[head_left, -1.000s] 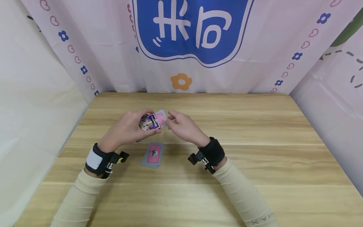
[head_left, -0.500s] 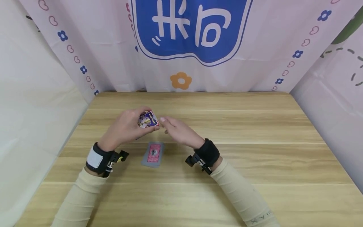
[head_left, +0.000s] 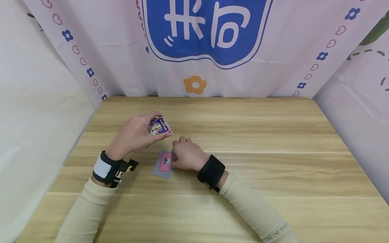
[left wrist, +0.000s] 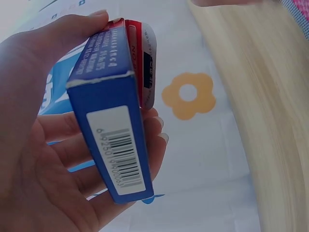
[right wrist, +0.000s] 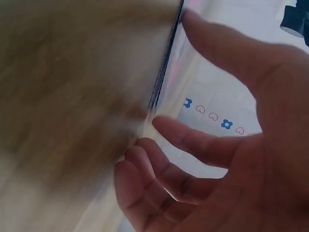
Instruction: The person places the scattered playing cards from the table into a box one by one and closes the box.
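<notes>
My left hand (head_left: 133,135) grips a small blue card box (head_left: 159,125) above the table, its printed face up in the head view. The left wrist view shows the box's barcode end (left wrist: 116,154) and a red-and-white flap (left wrist: 148,63) standing out at the far end. A pile of pink-backed playing cards (head_left: 165,162) lies on the table, slightly fanned. Beside its right edge is my right hand (head_left: 189,155). In the right wrist view the thumb and index fingertips meet the pile's dark edge (right wrist: 166,63) at separate spots, fingers loosely bent.
The wooden table (head_left: 258,162) extends wide to the right and toward me. A white cloth backdrop (head_left: 282,47) with a blue printed emblem (head_left: 206,33) hangs at its back edge. Pale cloth (head_left: 39,118) bounds the left side.
The cards sticking out of the box one second ago no longer show there. My right hand has moved from the box's mouth down toward me to the card pile. My left hand stays nearly still.
</notes>
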Tool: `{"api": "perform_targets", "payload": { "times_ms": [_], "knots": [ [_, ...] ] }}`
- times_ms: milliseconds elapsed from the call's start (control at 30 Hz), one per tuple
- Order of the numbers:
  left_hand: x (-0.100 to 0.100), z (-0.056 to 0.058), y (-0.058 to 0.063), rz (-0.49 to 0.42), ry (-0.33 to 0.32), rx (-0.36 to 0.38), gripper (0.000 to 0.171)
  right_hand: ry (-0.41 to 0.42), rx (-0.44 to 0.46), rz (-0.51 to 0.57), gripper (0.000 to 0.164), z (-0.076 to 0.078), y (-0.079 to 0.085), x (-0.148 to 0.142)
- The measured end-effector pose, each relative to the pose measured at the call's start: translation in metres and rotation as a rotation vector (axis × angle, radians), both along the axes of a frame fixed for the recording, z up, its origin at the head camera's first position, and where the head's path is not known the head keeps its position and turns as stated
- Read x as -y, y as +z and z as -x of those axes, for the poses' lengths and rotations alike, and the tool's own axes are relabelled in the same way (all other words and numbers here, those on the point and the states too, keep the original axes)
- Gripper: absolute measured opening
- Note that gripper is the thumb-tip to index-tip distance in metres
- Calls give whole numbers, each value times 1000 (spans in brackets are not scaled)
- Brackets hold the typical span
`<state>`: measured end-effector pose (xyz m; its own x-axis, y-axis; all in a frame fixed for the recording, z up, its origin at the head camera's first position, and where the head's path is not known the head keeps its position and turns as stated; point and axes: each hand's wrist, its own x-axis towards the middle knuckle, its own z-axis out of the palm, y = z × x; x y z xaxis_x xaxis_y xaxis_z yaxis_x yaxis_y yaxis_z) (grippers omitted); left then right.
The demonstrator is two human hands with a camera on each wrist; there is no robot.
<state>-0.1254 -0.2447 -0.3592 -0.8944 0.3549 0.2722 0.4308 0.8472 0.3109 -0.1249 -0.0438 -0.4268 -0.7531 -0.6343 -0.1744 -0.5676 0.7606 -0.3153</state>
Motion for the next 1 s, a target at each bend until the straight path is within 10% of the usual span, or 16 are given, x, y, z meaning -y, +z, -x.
{"api": "perform_targets", "payload": {
  "times_ms": [167, 400, 700, 833, 1000],
  "knots": [
    [-1, 1, -2, 12, -12, -10, 67, 10, 104, 93, 32, 8, 1, -6],
    [-1, 1, -2, 20, -4, 5, 68, 101, 385, 374, 26, 28, 15, -28],
    [-3, 1, 0, 17, -19, 27, 66, -358, 257, 1013, 23, 40, 39, -50],
    [-5, 1, -1, 7, -46, 61, 68, -402, 283, 1255, 21, 41, 41, -50],
    [-7, -1, -1, -21, -98, 133, 70, -386, 330, 1307, 22, 40, 40, -49]
  ]
}}
